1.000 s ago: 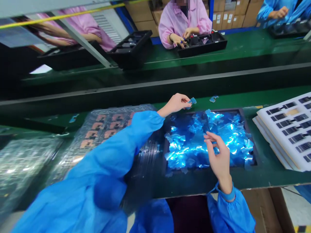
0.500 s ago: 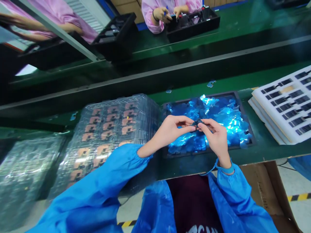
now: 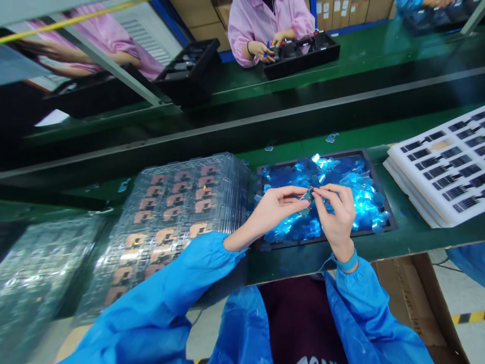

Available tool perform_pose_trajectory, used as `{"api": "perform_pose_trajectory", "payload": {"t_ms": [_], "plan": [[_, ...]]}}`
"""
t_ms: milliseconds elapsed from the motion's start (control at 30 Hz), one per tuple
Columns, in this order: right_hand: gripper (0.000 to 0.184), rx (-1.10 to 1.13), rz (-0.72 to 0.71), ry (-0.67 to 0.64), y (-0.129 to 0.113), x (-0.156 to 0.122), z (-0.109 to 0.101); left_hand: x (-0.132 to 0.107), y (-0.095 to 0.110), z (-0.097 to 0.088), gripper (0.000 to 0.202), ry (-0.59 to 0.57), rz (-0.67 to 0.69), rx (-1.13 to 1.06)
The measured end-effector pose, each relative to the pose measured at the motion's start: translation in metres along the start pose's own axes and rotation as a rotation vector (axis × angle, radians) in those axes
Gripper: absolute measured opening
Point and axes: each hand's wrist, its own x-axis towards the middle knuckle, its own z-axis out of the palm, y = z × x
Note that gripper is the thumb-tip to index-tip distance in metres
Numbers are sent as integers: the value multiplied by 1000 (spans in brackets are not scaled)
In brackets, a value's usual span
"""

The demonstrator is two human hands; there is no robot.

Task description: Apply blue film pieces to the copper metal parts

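L hand (image 3: 273, 210), R hand (image 3: 335, 217) both pinching small dark part (image 3: 307, 194) over blue-scrap tray (image 3: 384, 189).

Stacked cardboard cartons (image 3: 373, 9) beyond a long green workbench (image 3: 303, 91), with yellow-black tape (image 3: 468, 317) on a pale floor (image 3: 462, 288), probably concrete.

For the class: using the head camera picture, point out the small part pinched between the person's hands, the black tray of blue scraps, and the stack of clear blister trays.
Small dark part (image 3: 308, 194): head view, on its exposed middle.
Black tray (image 3: 333, 154): head view, on its far rim.
Stack of clear blister trays (image 3: 189, 189): head view, on the top tray's surface.
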Motion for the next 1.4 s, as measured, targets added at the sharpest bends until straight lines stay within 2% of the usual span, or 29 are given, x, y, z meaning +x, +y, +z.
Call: {"api": "perform_pose_trajectory", "payload": {"t_ms": [100,233,367,533,633,733,767,833,900,1000,1133,1233,1300,1400], "plan": [[19,-21,-63,-13,5,-2,-1,-3,1,1,34,-6,-102,-129],[23,-70,-122,-99,6,-4,-3,-3,-1,-3,34,-25,-243,-292],[21,-69,-195,-115,-1,-4,-7,0,-3,-10,35,-19,-261,-409],[20,91,-239,-182,-8,-8,-11,3,-1,-21,33,78,-241,-482],[16,171,-155,-134,-6,-15,-7,4,-2,-29,32,151,-200,-498],[15,136,60,51,3,-18,3,7,-5,-36,27,242,-171,-514],[18,100,126,72,9,-17,8,8,-7,-37,25,266,-168,-523],[26,6,182,15,23,-12,16,9,-8,-40,23,280,-164,-538],[34,-94,125,-94,37,-7,22,5,-7,-45,18,253,-142,-524],[40,-225,18,-181,50,-4,27,-15,5,-68,16,248,-71,-361],[47,-248,-6,-197,54,-7,25,-71,28,-130,31,401,24,135],[52,-201,-29,-169,54,-7,23,-118,30,-172,34,491,-43,447],[52,-184,-35,-141,49,-8,24,-142,21,-184,30,488,-151,506],[47,-150,-67,-124,30,-10,30,-155,2,-172,29,573,-213,314]]}}
